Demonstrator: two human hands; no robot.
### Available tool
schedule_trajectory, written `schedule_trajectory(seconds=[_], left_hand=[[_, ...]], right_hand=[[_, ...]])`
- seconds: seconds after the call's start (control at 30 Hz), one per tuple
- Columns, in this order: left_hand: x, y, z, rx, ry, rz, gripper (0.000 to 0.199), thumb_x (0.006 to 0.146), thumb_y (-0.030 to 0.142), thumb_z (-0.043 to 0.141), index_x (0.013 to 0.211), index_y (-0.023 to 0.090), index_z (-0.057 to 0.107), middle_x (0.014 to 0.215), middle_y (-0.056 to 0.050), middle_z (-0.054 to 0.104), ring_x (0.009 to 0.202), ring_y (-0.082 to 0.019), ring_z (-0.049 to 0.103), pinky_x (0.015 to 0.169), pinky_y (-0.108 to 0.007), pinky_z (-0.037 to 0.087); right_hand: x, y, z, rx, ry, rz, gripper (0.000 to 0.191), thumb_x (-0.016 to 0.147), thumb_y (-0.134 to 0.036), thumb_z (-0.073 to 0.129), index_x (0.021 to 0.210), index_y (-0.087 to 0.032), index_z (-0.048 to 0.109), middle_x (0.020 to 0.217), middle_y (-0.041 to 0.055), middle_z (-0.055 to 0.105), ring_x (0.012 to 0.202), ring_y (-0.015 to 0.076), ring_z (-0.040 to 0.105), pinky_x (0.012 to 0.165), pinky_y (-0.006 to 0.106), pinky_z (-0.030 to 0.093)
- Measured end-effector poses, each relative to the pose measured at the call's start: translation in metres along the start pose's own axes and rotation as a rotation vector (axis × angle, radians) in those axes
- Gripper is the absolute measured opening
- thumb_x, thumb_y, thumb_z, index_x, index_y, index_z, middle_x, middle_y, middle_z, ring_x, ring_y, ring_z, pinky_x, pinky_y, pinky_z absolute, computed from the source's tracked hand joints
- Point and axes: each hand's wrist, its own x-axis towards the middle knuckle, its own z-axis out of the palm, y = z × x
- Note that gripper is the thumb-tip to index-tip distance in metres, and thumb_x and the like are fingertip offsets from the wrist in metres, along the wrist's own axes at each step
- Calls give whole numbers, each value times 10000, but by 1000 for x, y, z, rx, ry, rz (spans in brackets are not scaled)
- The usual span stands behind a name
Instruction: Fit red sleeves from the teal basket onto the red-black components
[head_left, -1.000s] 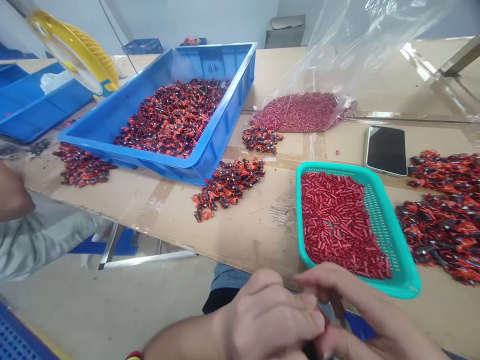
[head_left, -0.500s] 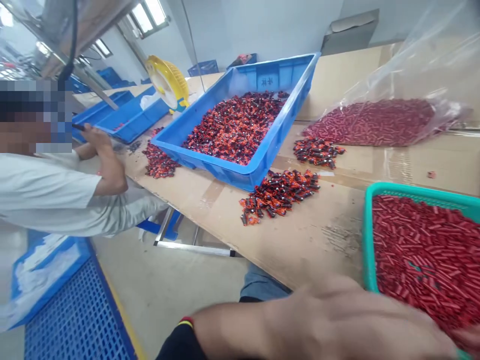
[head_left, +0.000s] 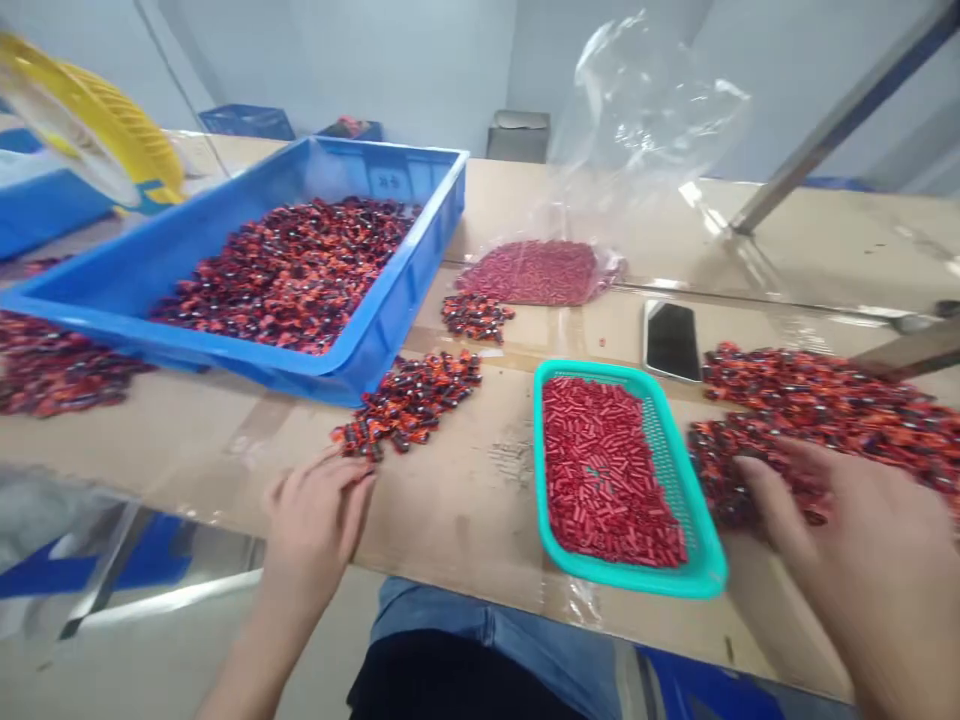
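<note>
My left hand [head_left: 319,510] rests at the near end of a small pile of orange, red and black parts [head_left: 412,405]; its fingers are loosely bent and apart, and I see nothing held. My right hand [head_left: 870,540] reaches over the near edge of a larger pile of the same kind of parts [head_left: 840,400]. Its thumb stands apart from the fingers, whose tips are partly hidden among the parts. Between the hands stands a green plastic basket [head_left: 553,560] of short red tubes [head_left: 607,470].
A big blue crate [head_left: 330,370] of similar parts stands at left, beside a yellow fan [head_left: 112,120]. Behind the basket are a clear bag of small red pieces [head_left: 540,272] and another small pile [head_left: 476,317]. A phone [head_left: 672,341] lies right of them; a metal post [head_left: 840,120] rises behind.
The view has swung right, and the other person is out of sight. My left hand, earlier blurred beside the basket, is now at the small pile; my right hand shows at the right-hand pile.
</note>
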Motion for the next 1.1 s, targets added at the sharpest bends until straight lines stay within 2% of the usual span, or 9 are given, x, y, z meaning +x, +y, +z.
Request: schedule_trajectory(seconds=[0.07, 0.17, 0.3, 0.4, 0.5, 0.57, 0.73, 0.93, 1.1], left_hand=[[4, 12, -5, -93, 27, -12, 87, 992, 260, 638, 1074, 243, 665, 1080, -48, 751, 1047, -288, 717, 980, -480, 507], [10, 33, -9, -307, 12, -74, 129, 961, 196, 678, 1080, 246, 683, 1121, -25, 713, 1032, -209, 716, 936, -347, 562], [14, 56, -2, -486, -75, -99, 99, 959, 167, 677, 997, 247, 720, 1017, -18, 714, 932, -158, 717, 773, -227, 593], [12, 68, 5, -620, -156, -209, 118, 950, 205, 717, 1063, 240, 706, 983, -25, 756, 956, -183, 766, 830, -247, 642], [13, 83, 10, -863, -142, -319, 110, 937, 213, 748, 1021, 229, 679, 983, -30, 775, 958, -209, 800, 850, -279, 670], [18, 94, 11, -970, -132, -287, 67, 935, 200, 753, 953, 230, 695, 932, -21, 769, 892, -195, 799, 791, -258, 669], [29, 118, 13, -1015, -159, -149, 39, 942, 241, 763, 975, 228, 780, 885, -36, 754, 755, -151, 752, 675, -211, 632], [23, 136, 13, -1060, -80, -178, 280, 851, 286, 868, 1064, 251, 689, 885, 7, 782, 773, -132, 748, 741, -200, 621], [26, 136, 5, -913, -42, 132, 240, 966, 180, 737, 1149, 209, 584, 961, -50, 803, 823, -144, 764, 781, -271, 592]], right_hand=[[-4, -18, 5, 12, -40, -106, 300, 1083, -455, 464, 1082, -227, 660, 989, 142, 715, 939, 319, 667, 822, 474, 518], [-3, -48, 30, 83, -215, -242, 227, 1093, -356, 476, 1146, -259, 675, 1066, 62, 737, 992, 235, 681, 839, 375, 549], [7, -62, 58, 76, -329, -273, 135, 1022, -205, 574, 1004, -210, 707, 944, 65, 729, 879, 244, 669, 768, 378, 532], [10, -61, 62, 74, -344, -264, 161, 999, -166, 572, 873, -194, 668, 851, 61, 693, 828, 247, 646, 751, 385, 515], [8, -66, 58, 103, -326, -252, 159, 1007, -179, 549, 884, -193, 649, 854, 62, 674, 827, 253, 630, 747, 393, 501], [6, -73, 54, 153, -294, -231, 163, 1020, -193, 524, 910, -197, 644, 867, 61, 666, 824, 246, 620, 741, 385, 499], [2, -93, 39, 383, -180, -180, 132, 1029, -181, 505, 980, -209, 625, 929, 46, 669, 860, 203, 633, 765, 344, 527], [-11, -123, 18, 755, -164, -78, 103, 1045, -194, 545, 1115, -257, 590, 955, 6, 683, 852, 131, 689, 723, 214, 581], [-15, -139, 7, 921, -142, -227, 190, 963, -84, 647, 1084, -228, 619, 918, 23, 696, 858, 143, 680, 765, 239, 593]])
